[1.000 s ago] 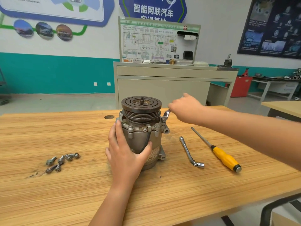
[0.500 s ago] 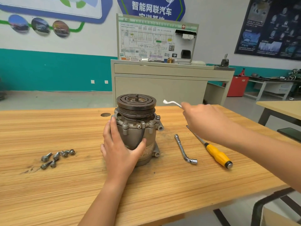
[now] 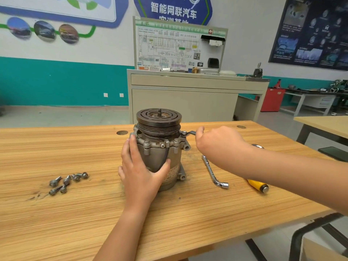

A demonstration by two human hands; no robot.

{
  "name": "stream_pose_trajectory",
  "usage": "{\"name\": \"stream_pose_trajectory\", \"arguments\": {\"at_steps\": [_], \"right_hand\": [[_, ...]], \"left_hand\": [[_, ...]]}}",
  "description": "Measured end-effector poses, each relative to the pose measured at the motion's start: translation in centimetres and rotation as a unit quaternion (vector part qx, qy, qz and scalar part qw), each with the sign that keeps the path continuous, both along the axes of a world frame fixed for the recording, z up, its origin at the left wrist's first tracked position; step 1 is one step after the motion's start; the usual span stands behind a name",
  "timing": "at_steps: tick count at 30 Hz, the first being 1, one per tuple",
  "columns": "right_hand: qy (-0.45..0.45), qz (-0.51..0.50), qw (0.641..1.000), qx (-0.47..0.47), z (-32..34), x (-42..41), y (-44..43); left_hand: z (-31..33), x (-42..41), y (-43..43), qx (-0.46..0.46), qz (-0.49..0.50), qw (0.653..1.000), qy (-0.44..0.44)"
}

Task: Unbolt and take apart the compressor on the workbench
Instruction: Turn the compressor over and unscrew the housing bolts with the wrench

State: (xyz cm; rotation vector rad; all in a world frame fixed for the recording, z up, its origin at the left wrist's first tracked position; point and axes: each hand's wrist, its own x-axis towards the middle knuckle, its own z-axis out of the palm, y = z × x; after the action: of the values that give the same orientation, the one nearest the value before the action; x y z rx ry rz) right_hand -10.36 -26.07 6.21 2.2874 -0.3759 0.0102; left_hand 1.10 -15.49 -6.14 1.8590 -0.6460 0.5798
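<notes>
The grey compressor point(image 3: 160, 147) stands upright on the wooden workbench point(image 3: 94, 213), its dark grooved pulley on top. My left hand point(image 3: 140, 172) wraps the near left side of its body, thumb to the right. My right hand point(image 3: 216, 144) grips a small silver wrench point(image 3: 189, 133) whose end sits on a bolt at the compressor's upper right flange. Several removed bolts point(image 3: 66, 181) lie in a loose group to the left.
An L-shaped socket wrench point(image 3: 213, 171) lies right of the compressor. A yellow-handled screwdriver point(image 3: 258, 185) lies further right, partly under my right forearm. A beige cabinet point(image 3: 188, 97) with a wiring board stands behind the bench. Another table point(image 3: 323, 127) is at the right.
My right hand, which had lifted the small wrench off the compressor half a second ago, has brought it back down onto the bolt at the upper right flange. My left hand stays on the body.
</notes>
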Motion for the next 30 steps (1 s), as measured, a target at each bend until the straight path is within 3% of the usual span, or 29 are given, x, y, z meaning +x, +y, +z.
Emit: {"name": "stream_pose_trajectory", "arguments": {"at_steps": [7, 16, 22, 26, 30], "right_hand": [[-0.033, 0.027, 0.998, -0.037, 0.8, 0.5, -4.4], [-0.157, 0.168, 0.967, 0.107, -1.5, 8.0, -8.0], [-0.323, 0.049, 0.923, 0.205, 0.1, 3.6, -6.8], [-0.187, -0.044, 0.956, 0.222, 0.1, -0.3, -3.2], [-0.127, -0.021, 0.977, 0.170, 0.0, -1.1, -0.4]], "left_hand": [[0.0, -0.1, 0.0, 0.001, -0.009, 1.000, 0.003], [0.1, -0.1, 0.0, -0.002, -0.003, 1.000, 0.003], [0.0, 0.0, 0.0, -0.003, -0.005, 1.000, 0.004], [0.0, 0.0, 0.0, -0.002, -0.004, 1.000, 0.003], [0.0, 0.0, 0.1, -0.003, -0.005, 1.000, 0.003]]}}
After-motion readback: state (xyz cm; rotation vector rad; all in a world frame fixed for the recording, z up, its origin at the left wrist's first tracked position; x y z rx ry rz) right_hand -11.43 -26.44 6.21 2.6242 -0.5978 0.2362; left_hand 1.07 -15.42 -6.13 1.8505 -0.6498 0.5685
